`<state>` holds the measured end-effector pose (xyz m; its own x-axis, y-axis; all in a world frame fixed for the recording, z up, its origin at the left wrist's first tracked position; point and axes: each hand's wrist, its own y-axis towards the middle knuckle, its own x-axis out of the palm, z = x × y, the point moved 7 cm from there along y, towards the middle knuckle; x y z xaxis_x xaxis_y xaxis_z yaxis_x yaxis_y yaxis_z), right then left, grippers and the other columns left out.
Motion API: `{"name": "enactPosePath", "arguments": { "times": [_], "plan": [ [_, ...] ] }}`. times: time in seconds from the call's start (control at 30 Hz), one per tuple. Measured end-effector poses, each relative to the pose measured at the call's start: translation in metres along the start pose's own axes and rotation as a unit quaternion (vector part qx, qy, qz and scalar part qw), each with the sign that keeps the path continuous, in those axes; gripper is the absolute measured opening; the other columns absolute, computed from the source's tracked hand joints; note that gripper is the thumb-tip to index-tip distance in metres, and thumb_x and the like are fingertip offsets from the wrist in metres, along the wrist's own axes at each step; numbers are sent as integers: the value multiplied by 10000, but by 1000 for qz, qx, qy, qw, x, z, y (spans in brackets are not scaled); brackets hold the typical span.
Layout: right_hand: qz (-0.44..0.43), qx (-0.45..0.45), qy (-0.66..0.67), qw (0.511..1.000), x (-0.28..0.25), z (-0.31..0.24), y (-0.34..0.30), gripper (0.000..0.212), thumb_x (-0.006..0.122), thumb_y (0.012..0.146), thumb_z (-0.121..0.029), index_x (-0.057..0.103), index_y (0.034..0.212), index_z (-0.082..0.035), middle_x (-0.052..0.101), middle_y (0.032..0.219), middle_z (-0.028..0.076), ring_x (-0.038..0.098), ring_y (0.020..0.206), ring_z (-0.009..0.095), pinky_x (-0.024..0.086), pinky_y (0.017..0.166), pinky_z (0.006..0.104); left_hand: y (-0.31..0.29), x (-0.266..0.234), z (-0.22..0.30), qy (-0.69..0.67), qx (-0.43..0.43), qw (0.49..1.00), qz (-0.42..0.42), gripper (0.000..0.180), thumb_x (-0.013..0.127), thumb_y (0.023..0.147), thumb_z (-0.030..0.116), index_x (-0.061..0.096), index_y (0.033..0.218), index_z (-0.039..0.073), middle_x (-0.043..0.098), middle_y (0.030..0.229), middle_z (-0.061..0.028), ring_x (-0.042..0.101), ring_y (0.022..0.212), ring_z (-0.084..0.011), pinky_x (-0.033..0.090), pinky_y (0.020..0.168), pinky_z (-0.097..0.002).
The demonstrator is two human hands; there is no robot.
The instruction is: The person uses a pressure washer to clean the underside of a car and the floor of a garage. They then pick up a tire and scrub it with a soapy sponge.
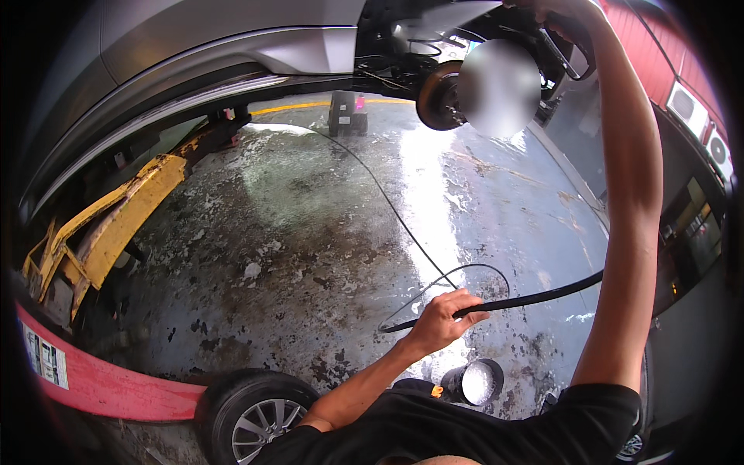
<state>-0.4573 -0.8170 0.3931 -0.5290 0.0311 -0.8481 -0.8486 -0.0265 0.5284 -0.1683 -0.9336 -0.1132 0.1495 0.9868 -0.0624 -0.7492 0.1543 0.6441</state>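
My right arm reaches up to the wheel well of a raised grey car [302, 54]. There my right hand [564, 17] is closed round a spray gun [570, 58] with a black looped handle, partly cut off by the upper edge. A pale fan of spray [453, 15] seems to spread leftward from it. Lower down, my left hand [446, 319] grips a thick black hose [542, 296], which runs on behind my right forearm. Below the wheel well a rusty-edged brake disc [439, 97] is exposed. A blurred round patch hides what is beside it.
A yellow lift arm [136, 217] reaches under the car at left. On the wet, peeling floor [310, 232] lie a thin looping hose [387, 198] and a dark box [348, 115]. Near me are a dark bucket [497, 372] holding whitish liquid, a wheel [260, 418] and a red lift base [128, 387].
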Motion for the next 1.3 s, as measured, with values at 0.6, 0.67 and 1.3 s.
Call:
{"name": "enactPosePath", "arguments": {
  "times": [0.6, 0.67, 1.3],
  "plan": [
    [65, 124, 359, 923, 147, 280, -168, 313, 780, 810, -299, 688, 707, -17, 598, 621, 56, 560, 537, 152, 445, 518, 347, -115, 45, -91, 170, -188, 962, 103, 222, 807, 852, 88, 725, 1007, -47, 648, 857, -104, 617, 762, -217, 481, 699, -332],
    [93, 83, 398, 909, 190, 280, -216, 336, 808, 786, -297, 678, 708, 3, 561, 610, 47, 550, 560, 165, 436, 531, 364, -149, 34, -103, 186, -239, 946, 116, 186, 773, 857, 49, 706, 991, -62, 647, 881, -105, 623, 800, -231, 488, 735, -322],
    [-33, 236, 504, 830, 281, 312, -616, 226, 664, 706, -56, 695, 926, -16, 719, 836, 198, 713, 796, 338, 549, 730, 423, -316, 75, -145, 264, -271, 918, -118, 178, 734, 877, 15, 655, 1009, -73, 601, 966, -124, 598, 886, -284, 491, 823, -392]
  ]
}}
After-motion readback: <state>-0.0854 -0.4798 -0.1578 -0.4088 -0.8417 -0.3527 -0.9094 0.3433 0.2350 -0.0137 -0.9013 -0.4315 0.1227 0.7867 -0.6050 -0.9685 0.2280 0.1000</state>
